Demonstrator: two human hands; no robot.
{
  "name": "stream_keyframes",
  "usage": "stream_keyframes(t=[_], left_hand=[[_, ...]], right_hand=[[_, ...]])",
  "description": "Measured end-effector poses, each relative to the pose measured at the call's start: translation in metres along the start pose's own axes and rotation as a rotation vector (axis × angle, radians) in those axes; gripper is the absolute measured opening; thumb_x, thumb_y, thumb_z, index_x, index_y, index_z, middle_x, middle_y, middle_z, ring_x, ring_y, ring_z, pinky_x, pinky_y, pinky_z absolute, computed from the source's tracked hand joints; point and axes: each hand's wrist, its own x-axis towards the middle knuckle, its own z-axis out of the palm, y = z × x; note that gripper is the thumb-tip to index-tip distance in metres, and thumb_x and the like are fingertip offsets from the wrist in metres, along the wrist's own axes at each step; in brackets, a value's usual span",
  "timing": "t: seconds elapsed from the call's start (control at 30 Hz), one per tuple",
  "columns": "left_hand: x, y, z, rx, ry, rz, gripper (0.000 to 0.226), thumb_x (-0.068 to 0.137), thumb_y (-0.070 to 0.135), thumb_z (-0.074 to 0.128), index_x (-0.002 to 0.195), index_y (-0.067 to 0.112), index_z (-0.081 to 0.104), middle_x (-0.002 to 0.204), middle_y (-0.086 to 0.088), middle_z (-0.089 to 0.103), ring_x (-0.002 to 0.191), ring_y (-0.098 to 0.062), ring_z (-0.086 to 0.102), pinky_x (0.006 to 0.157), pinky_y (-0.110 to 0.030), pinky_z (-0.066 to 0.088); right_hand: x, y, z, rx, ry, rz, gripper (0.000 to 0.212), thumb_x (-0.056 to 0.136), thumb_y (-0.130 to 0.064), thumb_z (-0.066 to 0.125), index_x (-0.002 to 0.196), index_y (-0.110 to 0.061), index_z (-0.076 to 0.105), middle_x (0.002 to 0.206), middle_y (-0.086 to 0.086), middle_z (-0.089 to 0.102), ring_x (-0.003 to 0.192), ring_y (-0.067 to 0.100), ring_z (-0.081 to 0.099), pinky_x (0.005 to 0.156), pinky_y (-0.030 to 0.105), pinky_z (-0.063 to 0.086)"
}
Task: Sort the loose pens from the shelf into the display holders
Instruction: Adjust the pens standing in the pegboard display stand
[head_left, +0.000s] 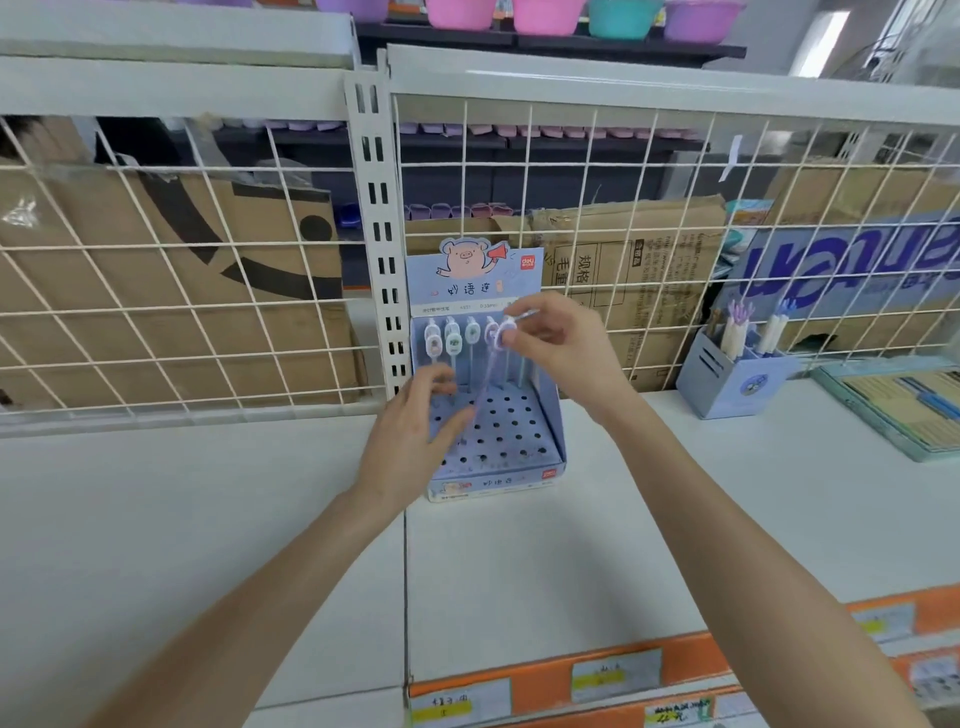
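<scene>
The right hand (558, 338) pinches the round white cap of a pale purple pen (491, 364) between thumb and fingers (524, 340), the barrel slanting down toward the perforated base of the light blue cardboard display holder (550, 415). The left hand (415, 421) hovers over the holder's left side, fingers apart and loosely bent, holding nothing; its fingertips are blurred. The pen is slim, its tip lost in motion blur. Four more white-capped pens (452, 338) stand along the holder's back row, under a pig cartoon header. The holder sits at the back edge of the white shelf (519, 561), against the wire grid. A second blue pen holder (727, 379) stands toward the right back edge, its contents hard to make out.
</scene>
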Motion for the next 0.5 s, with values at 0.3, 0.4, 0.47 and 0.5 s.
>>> stream_keyframes(t=[0.3, 0.4, 0.47, 0.5], left_hand=[[-0.018, -0.053, 0.030, 0.645, -0.357, 0.285, 0.062, 0.092, 0.061, 0.013, 0.129, 0.029, 0.050, 0.136, -0.002, 0.052, 0.133, -0.027, 0.033, 0.106, -0.054, 0.021], [-0.022, -0.063, 0.035, 0.714, -0.325, 0.341, 0.049, 0.090, 0.055, 0.026, 0.132, 0.033, 0.040, 0.133, -0.001, 0.055, 0.131, -0.024, 0.028, 0.110, -0.052, 0.018], [-0.021, -0.064, 0.036, 0.709, -0.286, 0.357, 0.049, 0.088, 0.053, 0.030, 0.133, 0.033, 0.038, 0.133, -0.001, 0.055, 0.131, -0.023, 0.027, 0.109, -0.052, 0.014], [-0.021, -0.065, 0.037, 0.714, -0.271, 0.366, 0.049, 0.088, 0.052, 0.030, 0.132, 0.033, 0.038, 0.133, -0.001, 0.056, 0.130, -0.023, 0.028, 0.109, -0.053, 0.015]], right_hand=[[0.022, 0.014, 0.012, -0.218, 0.045, -0.105, 0.014, 0.086, -0.016, 0.066, 0.099, -0.017, 0.061, 0.088, -0.003, 0.067, 0.084, 0.004, 0.062, 0.074, 0.004, 0.041], [0.024, 0.019, 0.017, -0.212, 0.050, -0.089, 0.015, 0.086, -0.017, 0.066, 0.101, -0.016, 0.062, 0.088, -0.004, 0.065, 0.083, 0.004, 0.060, 0.073, 0.002, 0.039], [0.026, 0.020, 0.019, -0.203, 0.052, -0.083, 0.015, 0.086, -0.017, 0.066, 0.100, -0.016, 0.062, 0.088, -0.004, 0.065, 0.083, 0.004, 0.060, 0.073, 0.002, 0.040], [0.027, 0.020, 0.020, -0.204, 0.050, -0.084, 0.014, 0.086, -0.016, 0.067, 0.100, -0.016, 0.062, 0.088, -0.004, 0.065, 0.082, 0.005, 0.060, 0.073, 0.002, 0.040]])
